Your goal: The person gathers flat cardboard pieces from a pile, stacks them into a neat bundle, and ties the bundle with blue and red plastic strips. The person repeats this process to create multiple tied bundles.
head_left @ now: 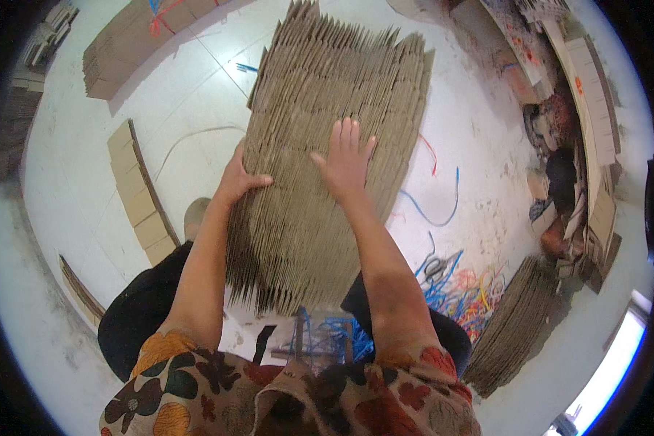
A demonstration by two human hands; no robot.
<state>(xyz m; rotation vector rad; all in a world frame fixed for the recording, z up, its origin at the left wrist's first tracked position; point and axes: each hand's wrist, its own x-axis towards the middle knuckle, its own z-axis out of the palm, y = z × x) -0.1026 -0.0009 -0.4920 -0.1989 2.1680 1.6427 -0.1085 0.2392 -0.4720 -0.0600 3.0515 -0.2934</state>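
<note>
A tall stack of flat brown cardboard pieces [305, 196] stands on edge in front of me, its many thin edges facing up. My right hand [346, 161] lies flat on top of it near the middle, fingers stretched out and pointing away. At the stack's left side is my left hand [241, 179], its thumb over the top edge and the fingers down along the side, partly hidden. Neither hand has a separate piece in it.
Blue, red and yellow strapping scraps [450, 291] lie at the lower right, with scissors [436, 269] among them. Another cardboard stack [519, 327] rests beyond. Folded cardboard strips [142, 200] lie on the left, and a long bundle [134, 47] is at the far left.
</note>
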